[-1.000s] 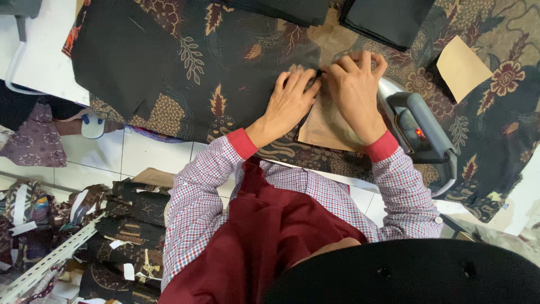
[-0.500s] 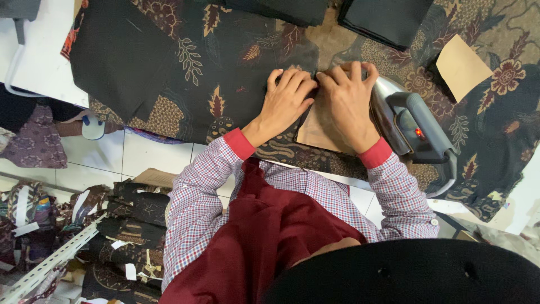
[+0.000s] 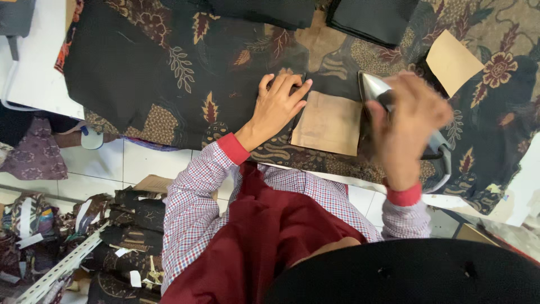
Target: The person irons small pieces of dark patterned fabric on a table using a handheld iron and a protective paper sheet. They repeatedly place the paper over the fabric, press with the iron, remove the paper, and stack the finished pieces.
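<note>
The left hand (image 3: 277,104) lies flat w/ fingers spread on the dark batik cloth (image 3: 185,73), just beside the left edge of a tan paper pattern piece (image 3: 329,123). The right hand (image 3: 408,121) is blurred, but it seems closed around the handle of the grey electric iron (image 3: 376,89), whose shiny tip stands at the paper's right edge. Another tan piece (image 3: 451,62) lies well apart (upper right), near folded black fabric (image 3: 374,19).

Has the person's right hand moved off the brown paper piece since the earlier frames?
Yes. The right hand has left the brown paper piece and gone rightward to the iron. The left hand presses the patterned fabric beside the paper.
</note>
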